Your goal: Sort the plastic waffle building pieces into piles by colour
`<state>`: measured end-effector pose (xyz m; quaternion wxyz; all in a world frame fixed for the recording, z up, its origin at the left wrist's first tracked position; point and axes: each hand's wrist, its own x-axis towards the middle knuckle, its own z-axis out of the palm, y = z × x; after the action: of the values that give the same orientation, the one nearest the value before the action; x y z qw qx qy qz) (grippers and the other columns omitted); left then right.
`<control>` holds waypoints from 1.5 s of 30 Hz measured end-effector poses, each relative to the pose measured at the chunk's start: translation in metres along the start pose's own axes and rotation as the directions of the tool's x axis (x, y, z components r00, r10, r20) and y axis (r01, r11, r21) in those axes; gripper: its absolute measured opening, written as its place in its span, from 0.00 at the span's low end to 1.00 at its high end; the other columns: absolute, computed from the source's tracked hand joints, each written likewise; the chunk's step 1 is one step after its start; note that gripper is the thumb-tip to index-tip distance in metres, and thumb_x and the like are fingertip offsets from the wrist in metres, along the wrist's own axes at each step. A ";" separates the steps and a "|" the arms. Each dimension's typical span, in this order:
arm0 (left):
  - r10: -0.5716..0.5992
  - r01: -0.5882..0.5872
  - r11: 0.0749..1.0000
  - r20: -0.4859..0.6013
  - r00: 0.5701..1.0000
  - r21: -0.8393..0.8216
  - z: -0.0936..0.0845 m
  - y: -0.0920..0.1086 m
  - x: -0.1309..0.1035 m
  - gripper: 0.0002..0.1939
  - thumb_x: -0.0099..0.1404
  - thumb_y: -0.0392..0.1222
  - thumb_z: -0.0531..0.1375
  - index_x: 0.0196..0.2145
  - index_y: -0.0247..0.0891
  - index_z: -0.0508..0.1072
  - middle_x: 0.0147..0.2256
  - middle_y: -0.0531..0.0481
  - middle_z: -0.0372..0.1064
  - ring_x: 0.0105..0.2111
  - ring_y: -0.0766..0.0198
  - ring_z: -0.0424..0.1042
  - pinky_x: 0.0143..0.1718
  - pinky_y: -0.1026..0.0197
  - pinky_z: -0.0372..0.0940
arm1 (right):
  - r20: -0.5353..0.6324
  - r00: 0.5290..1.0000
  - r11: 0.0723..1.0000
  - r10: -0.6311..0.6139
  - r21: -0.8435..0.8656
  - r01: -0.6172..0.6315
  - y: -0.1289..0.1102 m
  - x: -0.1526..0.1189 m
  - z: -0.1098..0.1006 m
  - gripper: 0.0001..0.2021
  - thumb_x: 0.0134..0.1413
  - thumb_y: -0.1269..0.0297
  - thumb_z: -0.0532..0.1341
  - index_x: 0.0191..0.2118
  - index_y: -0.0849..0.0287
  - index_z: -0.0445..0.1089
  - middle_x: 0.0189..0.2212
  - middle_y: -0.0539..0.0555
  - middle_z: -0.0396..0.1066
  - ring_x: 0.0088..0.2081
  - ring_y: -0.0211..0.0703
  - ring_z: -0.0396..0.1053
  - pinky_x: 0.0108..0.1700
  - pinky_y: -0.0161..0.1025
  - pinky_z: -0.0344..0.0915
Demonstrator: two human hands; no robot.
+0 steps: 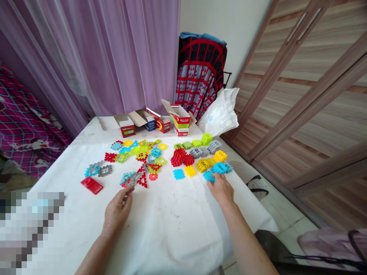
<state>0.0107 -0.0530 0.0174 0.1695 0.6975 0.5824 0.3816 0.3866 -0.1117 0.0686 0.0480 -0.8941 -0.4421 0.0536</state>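
My left hand [119,208] is closed at the near edge of a mixed heap of notched plastic building pieces. Its fingertips pinch the end of a grey building piece [133,180]. Red triangle pieces [142,181] and a small red round piece [153,177] lie just beyond. On the right, my right hand [222,190] has its fingers closed on a blue building piece [208,176]. Beside it lie a group of blue pieces [220,168], stacked yellow pieces [202,165], a flat yellow square [190,171] and a flat blue square [179,174].
Opened small boxes [127,130] stand along the table's back, with a red-green box [180,116] at their right. A white plastic bag [220,112] leans at the far right corner. Red [178,157], grey and green stacks sit nearby. A red plastic object [91,185] lies left.
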 end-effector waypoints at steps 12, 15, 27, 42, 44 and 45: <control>-0.013 0.012 1.000 0.008 1.000 0.022 -0.001 0.001 0.000 0.19 0.62 0.50 0.53 0.43 0.41 0.76 0.37 0.49 0.79 0.29 0.63 0.76 0.33 0.64 0.71 | 0.002 0.998 0.997 0.062 0.042 -0.062 -0.003 -0.003 0.003 0.17 0.59 0.60 0.55 0.53 0.55 0.66 0.51 0.58 0.64 0.47 0.47 0.70 0.44 0.40 0.64; -0.017 0.017 1.000 0.010 1.000 0.014 -0.002 0.003 0.000 0.18 0.62 0.50 0.53 0.43 0.42 0.76 0.37 0.50 0.79 0.28 0.63 0.76 0.33 0.64 0.71 | -0.006 0.995 0.988 0.098 0.122 -0.096 -0.001 -0.004 0.004 0.19 0.57 0.59 0.57 0.54 0.56 0.65 0.51 0.59 0.65 0.47 0.48 0.71 0.44 0.41 0.64; -0.105 0.104 0.988 -0.002 0.994 -0.114 0.004 0.001 0.001 0.20 0.61 0.52 0.53 0.43 0.40 0.76 0.38 0.47 0.79 0.35 0.60 0.78 0.38 0.61 0.72 | -0.078 0.990 0.931 -0.114 0.339 0.134 -0.099 -0.022 0.027 0.19 0.54 0.59 0.62 0.51 0.56 0.65 0.48 0.57 0.68 0.47 0.46 0.70 0.44 0.39 0.64; -0.137 0.139 0.974 0.022 0.990 -0.178 0.006 0.000 0.001 0.19 0.61 0.51 0.54 0.42 0.40 0.76 0.40 0.47 0.79 0.38 0.59 0.78 0.42 0.59 0.72 | -0.081 0.992 0.949 -0.092 0.294 0.112 -0.113 -0.028 0.035 0.19 0.55 0.56 0.61 0.52 0.56 0.65 0.49 0.58 0.67 0.47 0.47 0.70 0.42 0.38 0.65; -0.142 0.143 0.972 0.017 0.990 -0.188 0.006 -0.001 0.000 0.19 0.61 0.51 0.54 0.43 0.40 0.76 0.40 0.47 0.79 0.38 0.59 0.78 0.42 0.59 0.72 | -0.070 0.993 0.950 -0.091 0.293 0.108 -0.112 -0.029 0.035 0.19 0.56 0.56 0.60 0.52 0.56 0.65 0.48 0.58 0.66 0.45 0.46 0.71 0.42 0.38 0.65; -0.144 0.144 0.970 0.015 0.989 -0.196 0.006 -0.001 -0.001 0.19 0.61 0.51 0.53 0.43 0.40 0.76 0.40 0.47 0.79 0.38 0.59 0.77 0.41 0.59 0.72 | -0.066 0.994 0.951 -0.092 0.290 0.107 -0.111 -0.029 0.035 0.20 0.56 0.56 0.60 0.52 0.55 0.65 0.48 0.58 0.66 0.45 0.46 0.71 0.42 0.38 0.65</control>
<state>0.0148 -0.0520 0.0124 0.2652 0.6334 0.5907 0.4237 0.2765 -0.0663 0.0502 0.1939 -0.8548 -0.4723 0.0930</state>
